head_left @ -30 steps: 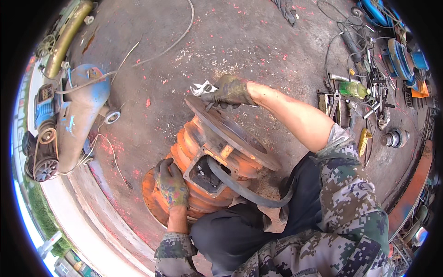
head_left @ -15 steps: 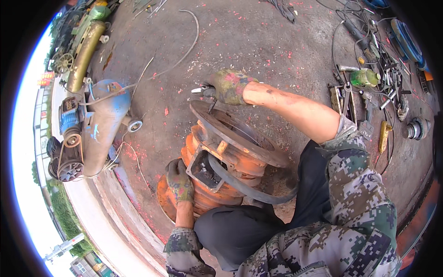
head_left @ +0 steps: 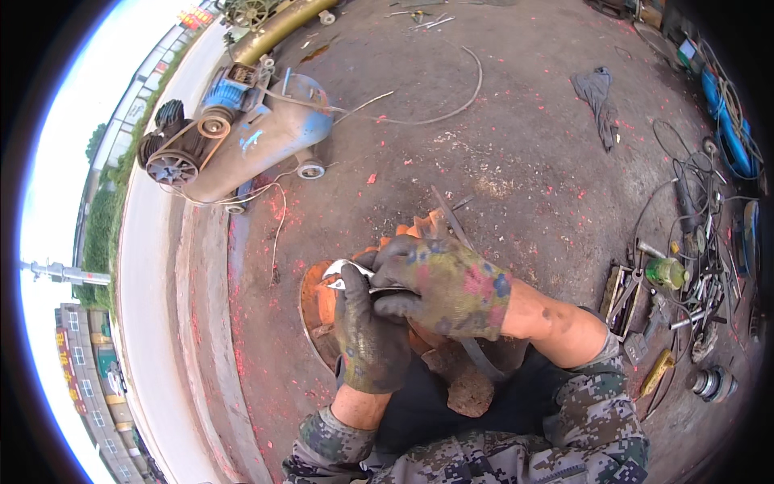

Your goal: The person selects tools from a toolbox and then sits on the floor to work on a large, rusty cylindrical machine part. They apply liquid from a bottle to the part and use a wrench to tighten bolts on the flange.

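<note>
Both gloved hands meet over the orange casing, with the wrench between them. The left hand has its fingers drawn in against the wrench's head; the right hand has its fingers curled closed around the handle side, though their undersides are hidden. The wrench's bright end sticks out past the gloves on the left, above the casing, whose round lower rim shows beside the left glove; the hands cover most of the rest. The casing lies on the floor just in front of the dark trousers, which bound it on the near side. Beyond it a broad stretch of floor runs forward between the compressor on the left and the scattered tools on the right. A grey cloth lies at the far right of that stretch. Left of the casing, a strip of floor reaches to the ledge. The green bottle lies among the tools, well apart from the right hand.
</note>
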`<state>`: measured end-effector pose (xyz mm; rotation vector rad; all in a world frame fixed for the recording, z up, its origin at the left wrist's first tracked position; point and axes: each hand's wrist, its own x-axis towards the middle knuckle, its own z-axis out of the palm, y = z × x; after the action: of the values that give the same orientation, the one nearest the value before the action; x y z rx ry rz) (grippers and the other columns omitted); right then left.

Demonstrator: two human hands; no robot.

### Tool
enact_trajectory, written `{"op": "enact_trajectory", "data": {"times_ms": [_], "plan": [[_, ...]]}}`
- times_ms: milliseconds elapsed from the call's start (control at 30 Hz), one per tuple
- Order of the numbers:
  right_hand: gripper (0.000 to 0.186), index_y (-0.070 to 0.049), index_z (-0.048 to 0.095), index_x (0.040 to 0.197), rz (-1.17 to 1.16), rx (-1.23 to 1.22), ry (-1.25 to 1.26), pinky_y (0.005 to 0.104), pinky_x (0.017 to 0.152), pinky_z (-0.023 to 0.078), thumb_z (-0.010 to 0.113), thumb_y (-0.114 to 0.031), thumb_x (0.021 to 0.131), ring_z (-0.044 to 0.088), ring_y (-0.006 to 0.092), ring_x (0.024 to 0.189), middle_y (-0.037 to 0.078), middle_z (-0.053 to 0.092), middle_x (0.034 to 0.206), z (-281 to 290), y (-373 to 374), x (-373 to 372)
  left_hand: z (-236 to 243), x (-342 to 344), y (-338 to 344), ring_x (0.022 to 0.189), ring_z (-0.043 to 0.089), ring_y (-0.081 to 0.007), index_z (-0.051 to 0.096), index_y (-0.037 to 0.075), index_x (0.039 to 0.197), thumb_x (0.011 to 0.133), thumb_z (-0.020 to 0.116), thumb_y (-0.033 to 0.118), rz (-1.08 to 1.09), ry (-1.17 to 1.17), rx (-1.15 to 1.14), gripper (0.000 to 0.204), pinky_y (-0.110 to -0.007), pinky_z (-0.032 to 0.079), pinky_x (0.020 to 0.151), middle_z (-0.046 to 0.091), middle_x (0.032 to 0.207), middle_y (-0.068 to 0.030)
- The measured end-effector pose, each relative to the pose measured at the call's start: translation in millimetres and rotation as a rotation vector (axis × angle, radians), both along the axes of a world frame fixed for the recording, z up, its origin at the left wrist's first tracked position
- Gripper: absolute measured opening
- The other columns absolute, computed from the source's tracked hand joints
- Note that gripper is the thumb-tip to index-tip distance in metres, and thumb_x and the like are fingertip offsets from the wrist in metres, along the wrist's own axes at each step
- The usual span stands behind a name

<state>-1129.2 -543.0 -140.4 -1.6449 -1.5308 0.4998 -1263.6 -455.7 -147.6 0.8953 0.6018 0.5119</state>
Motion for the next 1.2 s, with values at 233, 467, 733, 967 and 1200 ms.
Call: {"op": "enact_trajectory", "data": {"times_ms": [233,467,733,967,1200], "plan": [[0.024,-0.006,0.07,0.114,-0.282,-0.551,-0.666,0.0484,0.09,0.056,0.058,-0.008,0.093,0.07,0.0383,0.104,0.019,0.073,0.111,-132,-3,132,-49,-32,-44,0.094,0.072,-0.0263,0.055,-0.001,0.121,0.107,0.051,0.048,-0.107,0.186,-0.186,0.051,-0.043,0.061,0.084,0.07,0.099,-0.015],[0.027,-0.004,0.073,0.11,-0.024,-0.774,-0.676,0.048,0.089,0.056,0.059,-0.005,0.088,0.072,0.0392,0.102,0.023,0.074,0.106,-140,42,129,-28,-35,-34,0.086,0.072,-0.0219,0.056,-0.001,0.12,0.108,0.052,0.043,-0.343,0.176,-0.156,0.046,-0.036,0.059,0.081,0.07,0.091,-0.0129],[0.025,-0.006,0.073,0.109,-0.071,-0.716,-0.77,0.0485,0.087,0.055,0.06,-0.007,0.089,0.07,0.0413,0.102,0.023,0.073,0.106,-130,46,134,-26,-28,-30,0.08,0.07,-0.0145,0.058,-0.003,0.124,0.109,0.054,0.035,-0.778,0.199,0.052,0.041,-0.031,0.056,0.074,0.072,0.097,-0.0087],[0.021,-0.003,0.072,0.105,-0.103,-0.76,-0.597,0.0503,0.089,0.055,0.061,-0.006,0.087,0.069,0.0426,0.103,0.023,0.072,0.107,-138,47,122,-24,-31,-33,0.06,0.067,-0.0145,0.061,-0.006,0.115,0.107,0.058,0.032,-0.798,0.242,0.12,0.039,-0.03,0.054,0.057,0.072,0.092,-0.0103],[0.022,-0.005,0.073,0.106,-0.128,-0.689,-0.784,0.0468,0.094,0.054,0.064,-0.008,0.087,0.066,0.0423,0.107,0.022,0.071,0.112,-155,49,128,-27,-33,-35,0.056,0.066,-0.0145,0.059,-0.004,0.11,0.106,0.059,0.032,-0.771,0.201,0.138,0.036,-0.031,0.053,0.055,0.071,0.085,-0.0099]]}}
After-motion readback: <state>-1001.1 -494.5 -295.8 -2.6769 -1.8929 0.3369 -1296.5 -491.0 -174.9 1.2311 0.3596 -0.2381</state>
